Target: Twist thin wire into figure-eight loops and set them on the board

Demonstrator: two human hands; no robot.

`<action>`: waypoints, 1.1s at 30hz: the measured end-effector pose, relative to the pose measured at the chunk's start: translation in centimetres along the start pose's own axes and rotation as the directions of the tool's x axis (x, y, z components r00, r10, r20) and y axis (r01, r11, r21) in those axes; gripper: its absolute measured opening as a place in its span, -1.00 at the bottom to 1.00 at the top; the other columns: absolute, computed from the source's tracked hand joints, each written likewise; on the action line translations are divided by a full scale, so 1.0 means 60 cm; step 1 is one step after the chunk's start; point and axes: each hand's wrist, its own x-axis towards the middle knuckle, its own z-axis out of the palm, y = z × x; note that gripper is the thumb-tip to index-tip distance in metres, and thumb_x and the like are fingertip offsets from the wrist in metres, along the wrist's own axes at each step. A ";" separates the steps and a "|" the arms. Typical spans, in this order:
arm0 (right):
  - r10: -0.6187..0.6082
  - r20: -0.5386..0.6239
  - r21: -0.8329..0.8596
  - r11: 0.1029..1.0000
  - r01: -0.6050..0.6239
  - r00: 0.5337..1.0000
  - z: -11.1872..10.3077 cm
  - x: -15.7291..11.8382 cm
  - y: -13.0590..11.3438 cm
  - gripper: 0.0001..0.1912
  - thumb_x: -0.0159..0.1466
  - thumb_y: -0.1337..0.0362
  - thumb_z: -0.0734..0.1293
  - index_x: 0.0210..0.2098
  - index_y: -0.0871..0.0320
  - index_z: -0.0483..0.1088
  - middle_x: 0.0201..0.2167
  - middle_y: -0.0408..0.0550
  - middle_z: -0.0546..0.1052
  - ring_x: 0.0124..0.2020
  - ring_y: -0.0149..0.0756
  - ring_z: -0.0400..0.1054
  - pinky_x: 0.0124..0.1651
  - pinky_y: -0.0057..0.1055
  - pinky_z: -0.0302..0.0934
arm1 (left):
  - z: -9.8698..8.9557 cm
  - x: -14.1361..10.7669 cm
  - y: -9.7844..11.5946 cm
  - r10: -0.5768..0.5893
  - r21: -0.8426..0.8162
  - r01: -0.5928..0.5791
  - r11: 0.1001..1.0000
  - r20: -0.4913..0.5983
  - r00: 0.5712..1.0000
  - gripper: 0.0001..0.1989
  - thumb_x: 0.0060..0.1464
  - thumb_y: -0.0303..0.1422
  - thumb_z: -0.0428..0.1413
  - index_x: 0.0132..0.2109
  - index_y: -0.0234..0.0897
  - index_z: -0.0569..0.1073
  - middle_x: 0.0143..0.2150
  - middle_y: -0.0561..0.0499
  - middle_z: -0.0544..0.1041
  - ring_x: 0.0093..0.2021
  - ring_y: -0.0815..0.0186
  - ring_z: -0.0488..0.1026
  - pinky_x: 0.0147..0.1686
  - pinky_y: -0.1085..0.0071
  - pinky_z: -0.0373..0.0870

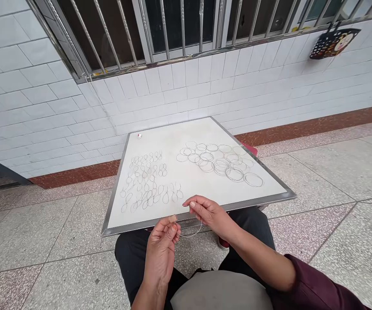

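My left hand [161,245] pinches a thin wire loop [190,231] between thumb and fingers, and a pale wrap or tape covers one fingertip. My right hand [210,213] hangs just above the near edge of the white metal-framed board [173,142], its fingers bunched. The wire curves up behind this hand, but I cannot tell whether the hand grips it. On the board lie a group of small wire loops [147,183] at the left and a group of larger wire loops [219,162] at the right.
The board rests across my dark trousers [250,228]. A small red-and-white item [139,135] lies at its far corner. Beyond stand a white tiled wall [173,90], a barred window [179,30] and a hanging black patterned basket [334,43]. Speckled floor tiles [334,181] surround me.
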 end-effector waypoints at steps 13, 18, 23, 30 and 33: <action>-0.035 -0.009 -0.058 0.998 0.034 0.999 0.004 0.001 0.008 -0.76 0.31 0.04 0.26 -0.16 0.00 0.45 -0.54 -0.23 0.22 -0.61 -0.44 0.00 -0.52 -0.45 -0.03 | -0.001 0.004 -0.004 -0.092 -0.086 0.089 0.992 -0.030 0.995 -0.63 -0.23 -0.37 0.44 -0.19 -0.31 0.63 -0.36 0.00 0.57 -0.36 0.44 0.49 -0.38 0.59 0.43; -0.156 -0.062 -0.194 0.971 0.141 0.986 0.005 0.003 0.013 -0.82 0.32 0.15 0.24 -0.19 0.00 0.46 -0.46 -0.18 0.34 -0.51 -0.37 0.15 -0.40 -0.42 0.08 | 0.003 0.004 -0.002 -0.109 -0.101 0.106 0.989 -0.024 0.994 -0.63 -0.25 -0.36 0.45 -0.20 -0.33 0.63 -0.29 -0.04 0.60 -0.29 0.40 0.52 -0.27 0.54 0.50; -0.252 -0.031 -0.347 0.910 0.226 0.967 0.005 0.004 0.013 -0.81 0.31 0.26 0.24 -0.20 -0.01 0.49 -0.32 -0.13 0.49 -0.34 -0.31 0.31 -0.24 -0.38 0.18 | 0.002 0.006 -0.003 -0.120 -0.052 0.119 0.992 -0.033 0.992 -0.67 -0.23 -0.38 0.44 -0.22 -0.31 0.63 -0.30 -0.03 0.58 -0.32 0.42 0.51 -0.27 0.53 0.49; -0.252 -0.042 -0.352 0.909 0.222 0.967 0.004 0.008 0.020 -0.82 0.31 0.30 0.24 -0.19 0.03 0.48 -0.31 -0.14 0.51 -0.32 -0.35 0.34 -0.23 -0.41 0.18 | 0.000 0.013 -0.004 -0.149 -0.021 0.148 0.989 -0.023 0.989 -0.63 -0.22 -0.40 0.43 -0.18 -0.30 0.61 -0.29 -0.02 0.57 -0.33 0.43 0.48 -0.34 0.54 0.45; -0.260 -0.026 -0.354 0.905 0.235 0.965 0.003 0.009 0.022 -0.81 0.30 0.34 0.25 -0.18 0.06 0.48 -0.30 -0.14 0.52 -0.33 -0.37 0.33 -0.25 -0.43 0.18 | 0.002 0.011 -0.003 -0.158 -0.022 0.157 0.987 -0.025 0.987 -0.62 -0.22 -0.41 0.43 -0.16 -0.29 0.61 -0.30 0.00 0.55 -0.34 0.44 0.47 -0.33 0.55 0.43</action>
